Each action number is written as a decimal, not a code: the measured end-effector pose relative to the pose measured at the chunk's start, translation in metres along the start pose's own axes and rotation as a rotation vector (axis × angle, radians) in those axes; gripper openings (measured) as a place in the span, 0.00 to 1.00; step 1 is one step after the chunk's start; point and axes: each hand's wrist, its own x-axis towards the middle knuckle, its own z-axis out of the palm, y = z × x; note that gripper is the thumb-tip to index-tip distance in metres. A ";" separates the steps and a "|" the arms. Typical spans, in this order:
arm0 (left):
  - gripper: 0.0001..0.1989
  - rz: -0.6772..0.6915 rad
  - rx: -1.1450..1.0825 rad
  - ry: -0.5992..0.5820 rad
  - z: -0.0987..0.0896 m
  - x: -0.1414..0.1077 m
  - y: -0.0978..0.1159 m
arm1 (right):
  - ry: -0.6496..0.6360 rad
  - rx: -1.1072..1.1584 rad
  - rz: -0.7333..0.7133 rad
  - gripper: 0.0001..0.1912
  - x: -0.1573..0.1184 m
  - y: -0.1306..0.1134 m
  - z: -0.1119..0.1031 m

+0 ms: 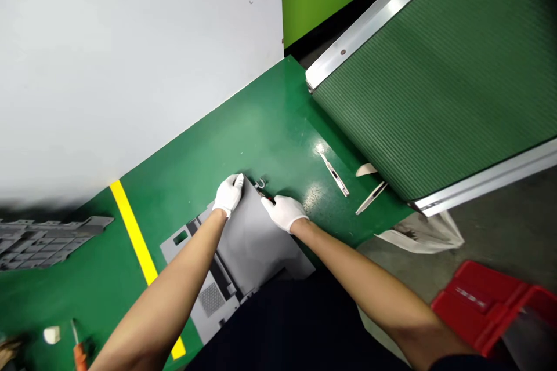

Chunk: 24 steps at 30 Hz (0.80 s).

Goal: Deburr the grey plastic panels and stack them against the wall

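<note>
Grey plastic panel (256, 237) — under left hand (228, 195), right hand (282, 213)

head-worn | forward and down | close above left hand (227, 195), right hand (282, 212)

bright light (glare on green floor (270, 127))

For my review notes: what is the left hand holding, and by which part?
The left hand holds the grey panel by its upper edge.
</note>
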 end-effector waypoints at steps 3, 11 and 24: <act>0.25 0.001 -0.023 -0.004 0.000 -0.001 0.001 | 0.011 -0.005 0.014 0.38 -0.005 -0.003 0.001; 0.24 -0.008 -0.025 0.002 0.002 -0.004 0.006 | 0.002 -0.018 0.001 0.38 0.003 -0.003 -0.003; 0.25 0.365 0.210 -0.177 0.002 0.021 0.023 | 0.048 -0.172 -0.085 0.34 0.012 -0.011 -0.003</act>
